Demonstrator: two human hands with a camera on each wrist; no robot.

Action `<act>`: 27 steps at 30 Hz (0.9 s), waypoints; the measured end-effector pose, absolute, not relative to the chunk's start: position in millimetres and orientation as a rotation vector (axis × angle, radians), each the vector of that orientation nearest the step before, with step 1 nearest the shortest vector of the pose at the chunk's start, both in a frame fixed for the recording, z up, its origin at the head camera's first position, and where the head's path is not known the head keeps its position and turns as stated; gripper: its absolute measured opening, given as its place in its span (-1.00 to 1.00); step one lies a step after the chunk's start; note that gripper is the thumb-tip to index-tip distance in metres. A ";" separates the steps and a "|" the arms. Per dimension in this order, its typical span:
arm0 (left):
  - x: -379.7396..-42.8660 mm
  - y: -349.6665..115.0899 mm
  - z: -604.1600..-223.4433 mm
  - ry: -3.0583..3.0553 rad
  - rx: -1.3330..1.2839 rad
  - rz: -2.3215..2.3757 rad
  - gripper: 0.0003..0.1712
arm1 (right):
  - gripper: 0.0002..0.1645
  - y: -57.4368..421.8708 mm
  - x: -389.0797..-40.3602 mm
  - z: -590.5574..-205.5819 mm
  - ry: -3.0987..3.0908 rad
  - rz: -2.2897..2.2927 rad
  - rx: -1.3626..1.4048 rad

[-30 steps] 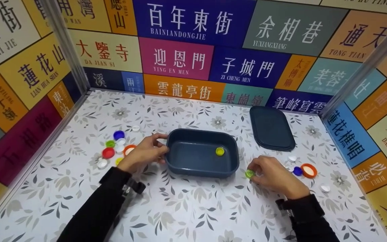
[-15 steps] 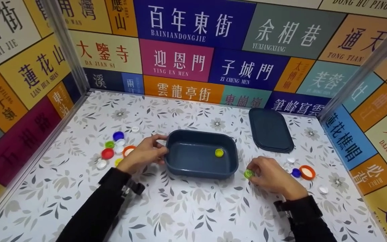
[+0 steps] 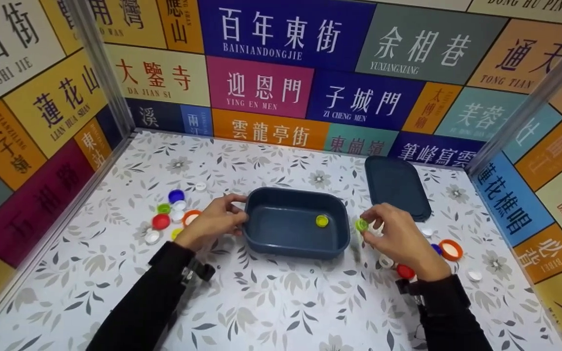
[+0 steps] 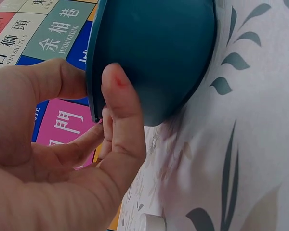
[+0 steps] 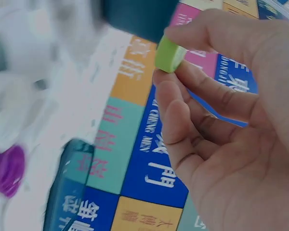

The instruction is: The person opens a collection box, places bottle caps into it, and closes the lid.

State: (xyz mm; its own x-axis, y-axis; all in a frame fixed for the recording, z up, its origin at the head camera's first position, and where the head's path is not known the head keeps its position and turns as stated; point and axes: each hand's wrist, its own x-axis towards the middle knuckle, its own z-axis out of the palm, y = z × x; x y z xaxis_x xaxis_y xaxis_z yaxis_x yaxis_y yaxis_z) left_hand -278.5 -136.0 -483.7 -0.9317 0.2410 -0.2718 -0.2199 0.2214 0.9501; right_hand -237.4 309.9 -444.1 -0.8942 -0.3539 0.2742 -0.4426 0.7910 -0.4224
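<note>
A dark blue rectangular container (image 3: 295,249) stands in the middle of the table with a yellow bottle cap (image 3: 322,221) inside, towards its right end. My left hand (image 3: 218,220) holds the container's left end; in the left wrist view the thumb (image 4: 121,89) lies against the outer wall and another finger touches the rim. Just right of the container, my right hand (image 3: 400,239) pinches a light green bottle cap (image 5: 168,54) between thumb and fingertips, raised above the table. Below and behind that hand lie a red cap (image 3: 406,271) and a white cap (image 3: 386,262).
A dark blue lid (image 3: 398,187) lies at the back right. Left of the container are several caps, among them a blue cap (image 3: 176,196) and a red cap (image 3: 160,221). An orange cap (image 3: 451,249) lies at the right. Printed panels (image 3: 261,85) surround the table.
My right hand has lifted the light green cap up and away from the table, uncovering the red and white caps. The left hand stays at the container.
</note>
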 end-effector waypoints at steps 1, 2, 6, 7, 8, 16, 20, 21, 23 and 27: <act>-279.0 -134.9 -483.3 2.145 0.020 1.754 -0.21 | -0.72 308.0 -237.4 -440.7 -2.789 0.729 0.623; -279.3 -134.0 -483.0 2.149 0.021 1.749 -0.21 | -0.72 305.7 -237.2 -437.5 -2.780 0.735 0.621; -278.9 -133.6 -482.7 2.160 0.009 1.736 -0.21 | -0.72 296.1 -237.0 -432.0 -2.761 0.753 0.623; -278.9 -134.0 -483.1 2.164 0.009 1.734 -0.21 | -0.72 293.6 -237.5 -432.1 -2.758 0.761 0.623; -278.8 -134.5 -483.4 2.167 0.014 1.734 -0.21 | -0.72 290.9 -238.2 -432.3 -2.759 0.766 0.627; -279.5 -135.5 -482.8 2.212 0.030 1.727 -0.22 | -0.75 267.5 -245.2 -438.9 -2.762 0.781 0.704; -278.7 -135.1 -483.6 2.229 0.059 1.750 -0.23 | -0.74 254.9 -247.6 -442.8 -2.796 0.768 0.738; -278.4 -134.7 -483.7 2.224 0.066 1.765 -0.23 | -0.73 252.1 -248.1 -443.8 -2.809 0.766 0.742; -277.9 -134.2 -484.1 2.212 0.073 1.790 -0.23 | -0.71 247.1 -248.7 -445.8 -2.832 0.755 0.744; -278.1 -133.5 -485.8 2.207 0.041 1.789 -0.23 | -0.69 240.4 -248.8 -450.3 -2.868 0.741 0.743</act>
State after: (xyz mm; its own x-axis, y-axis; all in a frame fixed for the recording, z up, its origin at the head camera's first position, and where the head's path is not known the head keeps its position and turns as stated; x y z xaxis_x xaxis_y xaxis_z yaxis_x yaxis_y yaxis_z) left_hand -278.1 -133.5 -485.8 -0.9549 0.2079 -0.2120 -0.1643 0.2248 0.9605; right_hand -248.8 240.4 -450.3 -0.8781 -0.4346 0.2003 -0.4772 0.7643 -0.4338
